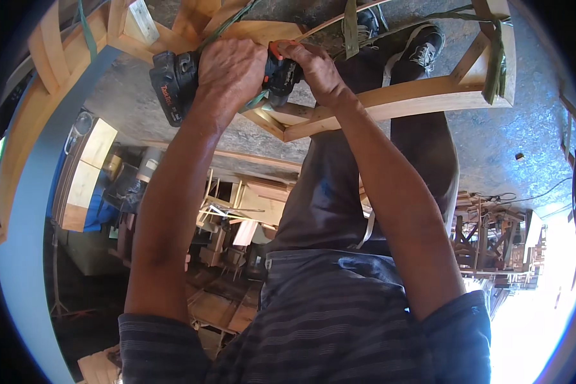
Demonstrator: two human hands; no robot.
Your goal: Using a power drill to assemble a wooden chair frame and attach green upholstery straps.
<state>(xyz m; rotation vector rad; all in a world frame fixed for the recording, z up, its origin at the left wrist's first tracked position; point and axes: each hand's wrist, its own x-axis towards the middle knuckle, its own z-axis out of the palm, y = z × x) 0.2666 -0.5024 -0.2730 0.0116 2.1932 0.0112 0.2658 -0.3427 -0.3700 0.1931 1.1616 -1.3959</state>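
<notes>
Hands gripped the drill (173,86): left (230,70) clenched round its body, right (317,70) steadying the nose (likely hefty, hard-cased) against the stiff frame (416,96).

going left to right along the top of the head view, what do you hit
curved wooden frame piece → cordless drill's battery pack → left hand gripping the drill → right hand at the drill's front → dark sneaker on the concrete floor → green strap hanging over the frame's right end
</notes>
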